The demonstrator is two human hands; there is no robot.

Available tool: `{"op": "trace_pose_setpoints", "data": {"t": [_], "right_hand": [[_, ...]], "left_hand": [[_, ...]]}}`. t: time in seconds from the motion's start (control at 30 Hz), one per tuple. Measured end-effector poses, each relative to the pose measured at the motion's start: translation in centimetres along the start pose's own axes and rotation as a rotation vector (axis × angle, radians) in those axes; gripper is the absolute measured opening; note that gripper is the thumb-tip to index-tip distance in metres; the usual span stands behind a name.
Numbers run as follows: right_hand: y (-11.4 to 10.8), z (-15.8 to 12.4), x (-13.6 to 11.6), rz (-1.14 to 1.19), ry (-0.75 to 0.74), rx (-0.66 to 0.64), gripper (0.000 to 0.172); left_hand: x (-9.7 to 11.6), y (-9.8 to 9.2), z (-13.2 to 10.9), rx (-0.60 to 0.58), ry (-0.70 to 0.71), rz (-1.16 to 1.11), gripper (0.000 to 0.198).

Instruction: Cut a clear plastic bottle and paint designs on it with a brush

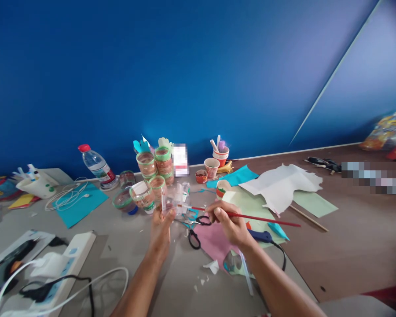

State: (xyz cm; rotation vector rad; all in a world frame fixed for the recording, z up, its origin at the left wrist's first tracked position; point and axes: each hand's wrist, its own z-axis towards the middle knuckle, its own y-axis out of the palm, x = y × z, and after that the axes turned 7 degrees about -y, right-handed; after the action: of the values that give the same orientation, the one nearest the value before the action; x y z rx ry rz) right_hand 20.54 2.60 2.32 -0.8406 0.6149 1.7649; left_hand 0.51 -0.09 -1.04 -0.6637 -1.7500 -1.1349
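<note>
My left hand (161, 231) is closed around a clear plastic cup (173, 197), partly hidden by the fingers and hard to tell from the things behind it. My right hand (229, 222) pinches a thin red paintbrush (267, 219) near its front. The brush lies almost level, its bristle end at the cup's side and its handle reaching out to the right. Below the brush, black-handled scissors (194, 240) rest partly on pink paper (214, 248). A dark blue tool handle (262, 236) with a black cord lies beyond my right wrist.
Stacked cups with green rims (163, 160) stand behind my left hand, beside a water bottle (100, 167). Paper cups (211, 168) sit further right. White paper (284, 185) lies over green sheets. A power strip (74, 255) with cords occupies the left front. A blue wall (185, 79) rises behind.
</note>
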Motion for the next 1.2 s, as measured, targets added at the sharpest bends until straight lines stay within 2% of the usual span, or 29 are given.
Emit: {"op": "trace_pose_setpoints", "data": {"t": [0.1,0.27,0.43,0.57,0.73,0.87,1.0,1.13,1.2], "right_hand": [[-0.2,0.0,0.1,-0.042,-0.013,0.086,0.027],[-0.1,0.0,0.0,-0.041,-0.024,-0.085,0.026],[-0.2,-0.1,0.0,-0.104,-0.085,0.013,0.021],[-0.2,0.0,-0.1,-0.146,-0.075,-0.101,0.023],[-0.4,0.1,-0.3,-0.212,-0.11,0.005,0.021],[-0.5,0.2,-0.2,-0.184,-0.066,-0.093,0.025],[-0.5,0.1,-0.1,-0.167,-0.04,0.022,0.023],[-0.6,0.2,0.0,-0.127,0.007,-0.019,0.026],[-0.6,0.3,0.0,-0.065,0.044,0.006,0.028]], "left_hand": [[-0.1,-0.1,0.0,-0.006,-0.005,0.015,0.035],[-0.3,-0.2,0.2,-0.011,0.019,0.044,0.04],[-0.1,0.0,0.1,0.027,0.019,0.058,0.041],[0.1,0.2,0.1,0.021,0.008,0.056,0.043],[0.0,0.2,0.1,-0.011,-0.002,0.025,0.041],[0.4,0.3,-0.1,-0.01,-0.051,-0.03,0.037],[0.9,0.6,-0.4,-0.056,-0.106,-0.074,0.035],[1.0,0.5,-0.5,-0.107,-0.148,-0.11,0.031],[1.1,0.5,-0.6,-0.116,-0.171,-0.143,0.031]]}}
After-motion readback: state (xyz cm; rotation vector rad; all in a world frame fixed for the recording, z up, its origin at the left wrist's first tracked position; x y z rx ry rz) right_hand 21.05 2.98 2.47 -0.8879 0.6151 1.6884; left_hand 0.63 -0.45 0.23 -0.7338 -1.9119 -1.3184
